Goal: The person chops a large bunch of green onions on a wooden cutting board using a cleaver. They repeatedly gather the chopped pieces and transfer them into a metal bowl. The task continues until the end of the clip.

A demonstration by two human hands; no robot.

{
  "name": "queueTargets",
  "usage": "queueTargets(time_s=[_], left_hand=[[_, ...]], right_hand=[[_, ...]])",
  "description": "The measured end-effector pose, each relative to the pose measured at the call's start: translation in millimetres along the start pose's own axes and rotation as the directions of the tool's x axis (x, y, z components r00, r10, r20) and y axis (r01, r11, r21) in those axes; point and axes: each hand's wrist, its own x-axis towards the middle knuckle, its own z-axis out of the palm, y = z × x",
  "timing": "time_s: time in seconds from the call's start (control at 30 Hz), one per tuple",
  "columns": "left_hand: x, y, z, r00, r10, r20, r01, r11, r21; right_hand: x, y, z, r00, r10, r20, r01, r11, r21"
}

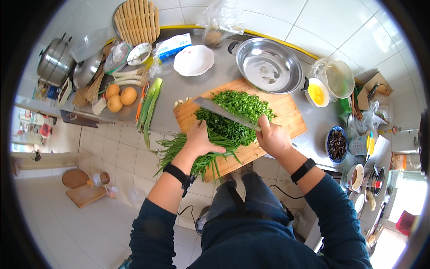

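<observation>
A wooden cutting board [285, 116] lies on the steel counter, bearing a large heap of chopped green leaves [240, 101]. My right hand [273, 136] grips the handle of a kitchen knife [228, 114], whose broad blade reaches leftward across the heap. Under my left hand [201, 139] lies a bunch of long, uncut green stalks, probably garlic chives [178, 151], pressed at the board's near left and hanging over its edge. The palm faces down with the thumb spread to the right. Where the fingertips meet the greens is partly hidden.
Behind the board stand a two-handled steel pot [268, 67] and a white plate [194, 60]. Right of them is a bowl of yolks [316, 92]; nearer is a bowl of dark soaked fungus [337, 144]. Leeks [151, 104] and round yellow-brown fruits [128, 96] lie left.
</observation>
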Motion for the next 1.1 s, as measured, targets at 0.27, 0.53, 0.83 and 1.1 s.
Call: queueTargets(time_s=[0.27, 0.53, 0.83, 1.1], left_hand=[[-10, 51, -15, 0.984, 0.020, -0.176, 0.010, 0.986, 0.169], [-8, 52, -12, 0.978, -0.022, -0.210, 0.065, 0.977, 0.202], [3, 69, -5, 0.846, -0.430, -0.316, 0.439, 0.897, -0.048], [11, 74, 7, 0.733, -0.370, -0.571, 0.462, 0.887, 0.018]], right_hand=[[-18, 41, -2, 0.992, -0.040, -0.123, 0.029, 0.996, -0.089], [-25, 98, -17, 0.995, 0.003, -0.104, 0.002, 0.999, 0.049], [-20, 137, -30, 0.980, 0.124, 0.157, -0.149, 0.975, 0.162], [-24, 168, -30, 0.967, 0.205, 0.152, -0.226, 0.965, 0.133]])
